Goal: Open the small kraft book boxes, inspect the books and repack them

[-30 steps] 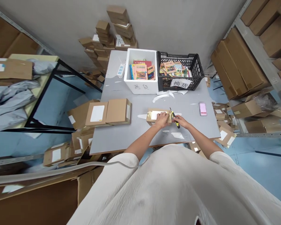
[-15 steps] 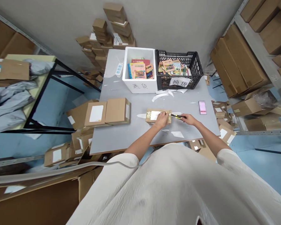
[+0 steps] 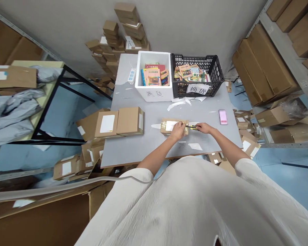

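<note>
A small cardboard box with a white label and shiny tape lies on the grey table in front of me. My left hand grips it from above near its right part, fingers bent over the top. In my right hand is a yellow and black utility knife, the fingers wrapped round its handle. The knife points left, and its front end reaches over the box's right end, close to my left fingers. How deep the blade goes cannot be made out.
Behind stand a white foam box of books and a black crate with more books. Two larger cartons sit to the left. A phone lies at the right, paper scraps near the front edge. Boxes crowd the floor and shelves.
My right hand has moved slightly left with the utility knife, whose front end now reaches further over the box. My left hand stays on the box. The whole view has shifted a little.
</note>
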`<state>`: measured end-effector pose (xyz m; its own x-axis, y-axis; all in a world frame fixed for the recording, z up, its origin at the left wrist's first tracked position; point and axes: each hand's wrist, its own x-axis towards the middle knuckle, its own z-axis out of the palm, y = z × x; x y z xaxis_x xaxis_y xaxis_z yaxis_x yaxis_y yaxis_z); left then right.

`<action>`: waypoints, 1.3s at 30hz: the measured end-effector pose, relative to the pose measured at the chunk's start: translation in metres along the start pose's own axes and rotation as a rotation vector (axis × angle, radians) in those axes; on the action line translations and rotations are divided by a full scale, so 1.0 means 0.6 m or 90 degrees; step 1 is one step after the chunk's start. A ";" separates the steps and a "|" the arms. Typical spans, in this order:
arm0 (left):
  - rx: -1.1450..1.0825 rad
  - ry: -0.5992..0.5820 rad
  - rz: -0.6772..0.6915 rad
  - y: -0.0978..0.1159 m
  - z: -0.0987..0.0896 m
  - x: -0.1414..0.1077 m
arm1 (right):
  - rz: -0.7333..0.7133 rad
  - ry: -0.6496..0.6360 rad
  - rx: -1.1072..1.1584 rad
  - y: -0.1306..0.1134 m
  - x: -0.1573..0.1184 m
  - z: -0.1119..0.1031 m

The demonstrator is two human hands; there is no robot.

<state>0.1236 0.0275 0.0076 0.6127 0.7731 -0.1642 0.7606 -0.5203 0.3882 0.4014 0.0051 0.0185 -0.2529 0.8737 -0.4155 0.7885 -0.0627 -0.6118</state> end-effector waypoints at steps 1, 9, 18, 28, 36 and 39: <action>0.003 -0.001 0.001 -0.001 0.000 0.000 | 0.006 -0.022 0.042 0.002 -0.009 0.000; -0.033 0.020 0.022 -0.009 -0.001 -0.004 | 0.067 -0.021 0.213 0.016 -0.067 0.016; -0.044 0.093 -0.062 -0.033 -0.018 0.018 | 0.033 0.129 0.157 -0.005 -0.084 0.034; 0.000 0.064 -0.059 -0.043 -0.013 0.026 | -0.032 0.113 -0.192 -0.030 -0.081 0.053; 0.016 0.090 -0.039 -0.047 0.006 0.017 | -0.075 0.160 -0.190 -0.009 -0.068 0.070; 0.013 0.098 -0.044 -0.050 0.014 0.020 | -0.061 0.197 -0.186 -0.004 -0.061 0.085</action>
<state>0.1100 0.0492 -0.0135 0.5199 0.8529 -0.0478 0.8050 -0.4705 0.3614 0.3801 -0.0517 0.0008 -0.1880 0.9751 -0.1174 0.9061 0.1261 -0.4038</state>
